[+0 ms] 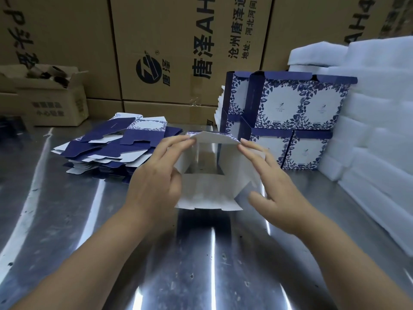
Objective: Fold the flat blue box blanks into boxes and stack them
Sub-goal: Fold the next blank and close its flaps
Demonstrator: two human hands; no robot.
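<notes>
A half-formed box (207,191) stands open on the steel table (201,265), its white inside facing me and a flap hanging toward me. My left hand (156,177) grips its left wall, fingertips on the far top flap. My right hand (274,186) presses the right wall, fingers spread, index tip on the same flap. A loose pile of flat blue blanks (116,148) lies to the left. Folded blue-and-white floral boxes (288,117) stand stacked in two tiers behind and to the right.
White foam sheets (368,121) are piled high on the right. Large brown cartons (174,52) wall off the back. A small open carton (53,97) sits at the far left.
</notes>
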